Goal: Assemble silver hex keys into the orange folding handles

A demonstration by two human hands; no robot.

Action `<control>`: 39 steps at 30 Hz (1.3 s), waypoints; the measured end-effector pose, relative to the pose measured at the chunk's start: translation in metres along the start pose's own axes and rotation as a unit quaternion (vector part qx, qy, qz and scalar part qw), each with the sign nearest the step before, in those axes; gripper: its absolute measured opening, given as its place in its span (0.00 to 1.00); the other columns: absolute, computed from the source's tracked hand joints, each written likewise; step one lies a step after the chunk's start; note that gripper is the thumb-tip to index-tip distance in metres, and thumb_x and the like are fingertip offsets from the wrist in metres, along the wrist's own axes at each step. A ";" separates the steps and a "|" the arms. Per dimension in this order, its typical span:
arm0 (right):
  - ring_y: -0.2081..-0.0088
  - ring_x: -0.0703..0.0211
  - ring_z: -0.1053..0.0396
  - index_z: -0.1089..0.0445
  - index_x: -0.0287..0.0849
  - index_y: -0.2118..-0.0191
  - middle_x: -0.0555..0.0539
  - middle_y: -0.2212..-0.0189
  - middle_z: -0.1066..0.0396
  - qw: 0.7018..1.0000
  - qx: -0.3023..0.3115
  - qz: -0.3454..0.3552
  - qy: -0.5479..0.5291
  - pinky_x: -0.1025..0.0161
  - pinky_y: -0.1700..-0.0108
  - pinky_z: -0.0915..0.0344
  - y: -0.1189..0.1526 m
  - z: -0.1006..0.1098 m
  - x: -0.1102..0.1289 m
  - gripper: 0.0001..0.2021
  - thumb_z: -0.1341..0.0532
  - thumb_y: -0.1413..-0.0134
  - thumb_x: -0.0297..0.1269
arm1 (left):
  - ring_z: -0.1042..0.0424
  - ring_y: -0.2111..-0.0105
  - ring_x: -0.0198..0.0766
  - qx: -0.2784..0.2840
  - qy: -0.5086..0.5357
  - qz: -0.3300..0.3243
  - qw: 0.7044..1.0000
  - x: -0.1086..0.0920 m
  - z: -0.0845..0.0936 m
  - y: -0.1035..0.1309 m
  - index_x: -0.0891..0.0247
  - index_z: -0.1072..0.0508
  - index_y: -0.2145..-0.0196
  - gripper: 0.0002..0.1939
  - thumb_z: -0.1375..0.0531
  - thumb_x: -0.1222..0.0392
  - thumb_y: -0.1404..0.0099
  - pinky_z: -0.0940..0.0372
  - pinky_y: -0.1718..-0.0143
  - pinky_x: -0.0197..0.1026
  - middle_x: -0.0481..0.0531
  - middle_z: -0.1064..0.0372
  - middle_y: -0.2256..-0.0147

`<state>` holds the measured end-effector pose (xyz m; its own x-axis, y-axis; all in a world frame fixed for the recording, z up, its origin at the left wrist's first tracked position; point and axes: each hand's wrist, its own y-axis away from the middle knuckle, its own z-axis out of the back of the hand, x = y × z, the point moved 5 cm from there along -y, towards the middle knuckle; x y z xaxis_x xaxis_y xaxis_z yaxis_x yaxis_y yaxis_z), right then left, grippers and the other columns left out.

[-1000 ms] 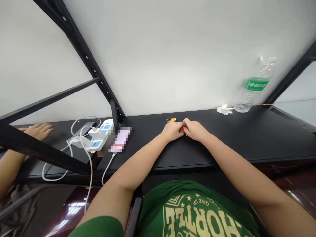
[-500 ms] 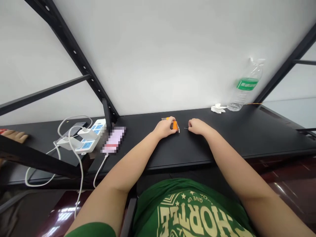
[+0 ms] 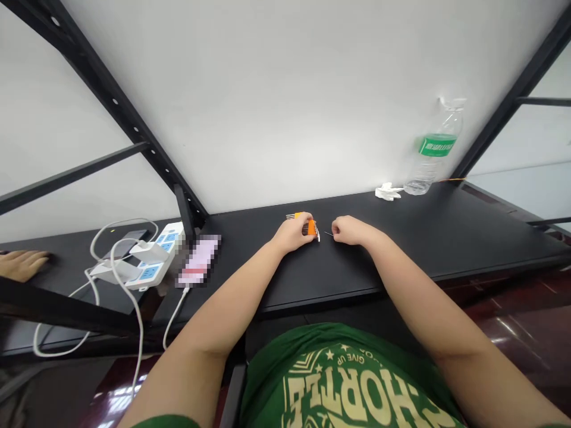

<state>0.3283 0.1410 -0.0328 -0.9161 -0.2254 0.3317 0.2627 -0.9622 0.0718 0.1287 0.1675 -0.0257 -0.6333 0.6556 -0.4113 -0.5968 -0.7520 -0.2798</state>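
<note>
My left hand [image 3: 294, 233] is closed around an orange hex key set [image 3: 311, 228], a holder with several metal keys sticking out at both ends. It is held just over the black tabletop [image 3: 330, 273]. To the right, my right hand [image 3: 350, 230] pinches a thin metal hex key [image 3: 329, 233], whose tip points left toward the holder. A small gap separates the key from the set. My fingers hide the rest of the key.
On the left, a phone [image 3: 199, 260] on a charging cable lies by a white power strip [image 3: 160, 255] with plugged-in adapters. Another person's hand [image 3: 22, 264] rests beyond the black rack post. A crumpled white tissue [image 3: 388, 191] and a plastic bottle [image 3: 430, 156] are at the back right.
My right hand has brought the hex key slightly closer to the orange set. The whole view has shifted a little. The other person's hand at the left has moved slightly.
</note>
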 end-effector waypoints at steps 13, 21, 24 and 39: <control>0.70 0.60 0.33 0.32 0.44 0.69 0.49 0.69 0.26 0.993 -0.096 0.060 -0.029 0.64 0.68 0.45 0.002 0.004 0.023 0.02 0.38 0.50 0.31 | 0.21 0.57 0.45 -0.001 -0.006 -0.012 1.000 -0.003 0.001 0.000 0.55 0.33 0.48 0.23 0.34 0.57 0.41 0.28 0.53 0.43 0.50 0.22 0.56; 0.72 0.65 0.35 0.34 0.43 0.68 0.53 0.72 0.29 0.980 -0.137 0.111 -0.092 0.67 0.68 0.44 0.003 0.009 0.029 0.04 0.41 0.46 0.27 | 0.21 0.58 0.45 0.000 -0.009 -0.011 1.000 -0.004 0.001 0.001 0.55 0.33 0.47 0.24 0.34 0.56 0.40 0.28 0.54 0.43 0.51 0.22 0.56; 0.71 0.65 0.35 0.33 0.43 0.68 0.53 0.72 0.29 0.977 -0.145 0.125 -0.096 0.67 0.67 0.44 0.004 0.009 0.030 0.04 0.41 0.47 0.26 | 0.21 0.58 0.45 0.003 -0.012 -0.009 1.000 -0.003 0.001 0.002 0.56 0.33 0.48 0.23 0.34 0.56 0.40 0.28 0.55 0.43 0.51 0.22 0.56; 0.69 0.63 0.36 0.31 0.42 0.69 0.51 0.71 0.29 0.971 -0.162 0.156 -0.075 0.66 0.65 0.44 0.004 0.010 0.029 0.06 0.41 0.46 0.24 | 0.22 0.58 0.45 0.014 -0.019 0.002 1.000 -0.002 0.000 0.003 0.56 0.32 0.49 0.22 0.34 0.55 0.40 0.29 0.55 0.45 0.50 0.22 0.56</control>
<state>0.3054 0.1321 -0.0134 -0.7467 -0.5120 0.4245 0.3884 -0.8538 -0.3467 0.1284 0.1637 -0.0259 -0.6532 0.6551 -0.3797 -0.6079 -0.7527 -0.2528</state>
